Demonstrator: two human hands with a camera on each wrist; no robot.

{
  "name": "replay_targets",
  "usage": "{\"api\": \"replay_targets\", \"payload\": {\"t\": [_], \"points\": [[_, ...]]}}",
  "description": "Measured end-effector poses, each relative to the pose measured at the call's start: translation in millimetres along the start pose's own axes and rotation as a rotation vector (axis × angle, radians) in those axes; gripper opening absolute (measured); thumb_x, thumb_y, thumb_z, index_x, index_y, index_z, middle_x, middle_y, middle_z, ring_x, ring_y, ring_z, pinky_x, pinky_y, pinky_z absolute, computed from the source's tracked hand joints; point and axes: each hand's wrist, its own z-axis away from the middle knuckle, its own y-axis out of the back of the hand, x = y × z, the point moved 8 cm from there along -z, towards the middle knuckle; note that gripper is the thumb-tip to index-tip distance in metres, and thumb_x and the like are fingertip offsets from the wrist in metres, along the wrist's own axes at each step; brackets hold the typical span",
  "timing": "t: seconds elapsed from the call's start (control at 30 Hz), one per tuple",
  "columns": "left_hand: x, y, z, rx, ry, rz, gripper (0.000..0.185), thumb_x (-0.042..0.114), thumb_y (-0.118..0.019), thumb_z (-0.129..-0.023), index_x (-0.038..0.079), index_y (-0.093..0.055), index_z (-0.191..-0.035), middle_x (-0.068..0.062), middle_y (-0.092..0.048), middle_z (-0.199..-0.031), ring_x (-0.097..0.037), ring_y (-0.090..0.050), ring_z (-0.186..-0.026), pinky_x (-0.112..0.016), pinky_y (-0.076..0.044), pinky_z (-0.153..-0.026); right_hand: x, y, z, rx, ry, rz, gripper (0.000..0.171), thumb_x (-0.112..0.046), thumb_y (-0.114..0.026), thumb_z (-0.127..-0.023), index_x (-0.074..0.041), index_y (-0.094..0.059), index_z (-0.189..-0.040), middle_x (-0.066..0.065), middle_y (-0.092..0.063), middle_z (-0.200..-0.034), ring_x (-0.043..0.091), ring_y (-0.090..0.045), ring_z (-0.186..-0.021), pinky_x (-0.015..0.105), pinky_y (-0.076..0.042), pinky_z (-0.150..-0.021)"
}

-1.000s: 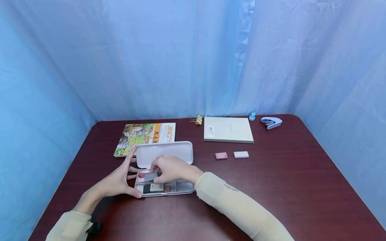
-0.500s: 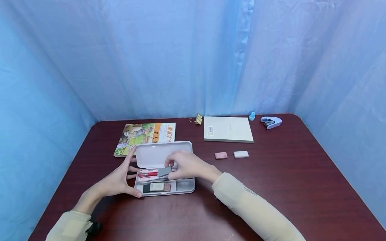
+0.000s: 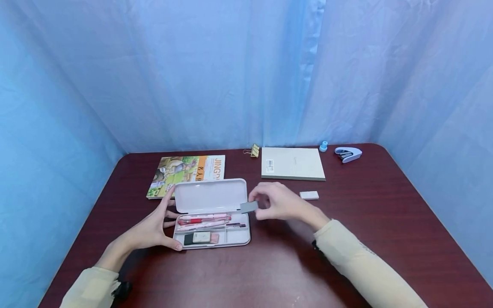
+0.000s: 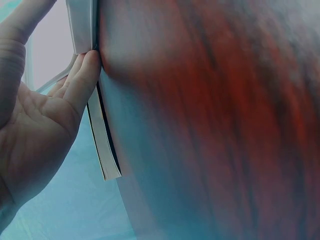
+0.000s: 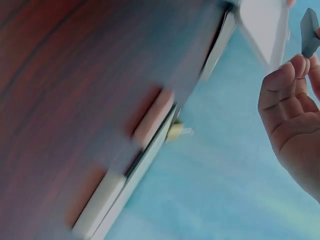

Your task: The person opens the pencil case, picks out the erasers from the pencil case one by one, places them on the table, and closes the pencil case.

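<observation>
A white pencil case [image 3: 211, 234] lies open on the dark red table [image 3: 346, 239], its lid [image 3: 209, 196] tipped back. Pens [image 3: 202, 220] and a few erasers [image 3: 200, 238] lie in its tray. My left hand [image 3: 166, 219] braces the case's left end, thumb at the front corner and straight fingers [image 4: 85, 75] against the lid edge. Just right of the case, my right hand [image 3: 257, 205] pinches a small grey eraser [image 3: 248, 207] [image 5: 310, 32] above the table.
A white eraser [image 3: 309, 195] lies right of my right hand; a pink eraser [image 5: 152, 117] shows only in the right wrist view. Along the back edge lie a picture book [image 3: 186, 174], a binder clip [image 3: 254, 150], a notepad [image 3: 292, 164], a small blue object [image 3: 323, 146] and a stapler [image 3: 348, 154].
My right hand lifted the grey eraser out of the case's tray and carried it right, past the case's right end. The left hand stayed on the case.
</observation>
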Motion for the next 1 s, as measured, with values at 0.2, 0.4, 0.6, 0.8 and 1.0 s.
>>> {"api": "replay_targets", "payload": {"t": [0.2, 0.4, 0.6, 0.8, 1.0], "points": [[-1.1, 0.9, 0.7, 0.006, 0.0, 0.002, 0.145, 0.018, -0.097, -0.069, 0.036, 0.014, -0.161, -0.022, -0.025, -0.148, -0.038, -0.054, -0.125, -0.044, -0.054, -0.097, 19.2, 34.2, 30.2, 0.05, -0.015, 0.004, 0.027, -0.014, -0.075, -0.074, -0.021, -0.07, -0.099, -0.005, -0.061, -0.078, 0.005, -0.051, -0.062, 0.024, -0.046, -0.057], [-1.8, 0.7, -0.9, 0.002, 0.002, -0.001, 0.145, 0.019, -0.097, -0.069, 0.037, 0.014, -0.161, -0.021, -0.025, -0.148, -0.038, -0.054, -0.125, -0.044, -0.053, -0.098, 46.5, 64.6, 63.4, 0.089, -0.052, 0.034, 0.03, -0.01, -0.075, -0.076, -0.026, -0.068, -0.1, -0.004, -0.061, -0.079, 0.007, -0.053, -0.064, 0.024, -0.046, -0.056], [-1.7, -0.1, -1.2, 0.0, 0.007, 0.004, 0.145, 0.019, -0.097, -0.069, 0.041, 0.013, -0.16, -0.02, -0.025, -0.148, -0.037, -0.054, -0.125, -0.044, -0.053, -0.098, 89.1, 88.2, 98.2, 0.148, -0.126, 0.036, 0.033, -0.003, -0.077, -0.078, -0.023, -0.068, -0.104, -0.001, -0.059, -0.079, 0.011, -0.053, -0.065, 0.024, -0.046, -0.056], [-0.9, -0.2, -1.1, 0.0, 0.014, -0.001, 0.144, 0.02, -0.097, -0.069, 0.043, 0.013, -0.159, -0.02, -0.025, -0.15, -0.037, -0.054, -0.125, -0.045, -0.053, -0.099, 132.0, 95.7, 126.8, 0.121, -0.232, 0.072, 0.031, -0.001, -0.078, -0.08, -0.018, -0.069, -0.104, -0.004, -0.057, -0.08, 0.01, -0.052, -0.065, 0.024, -0.045, -0.057], [0.7, -0.6, -1.1, 0.0, 0.021, -0.008, 0.143, 0.021, -0.096, -0.07, 0.041, 0.014, -0.159, -0.021, -0.024, -0.15, -0.037, -0.054, -0.126, -0.046, -0.052, -0.099, 163.4, 97.2, 145.5, 0.06, -0.331, 0.076, 0.027, -0.006, -0.077, -0.085, -0.015, -0.068, -0.109, 0.0, -0.059, -0.091, 0.01, -0.052, -0.065, 0.025, -0.046, -0.059]]}}
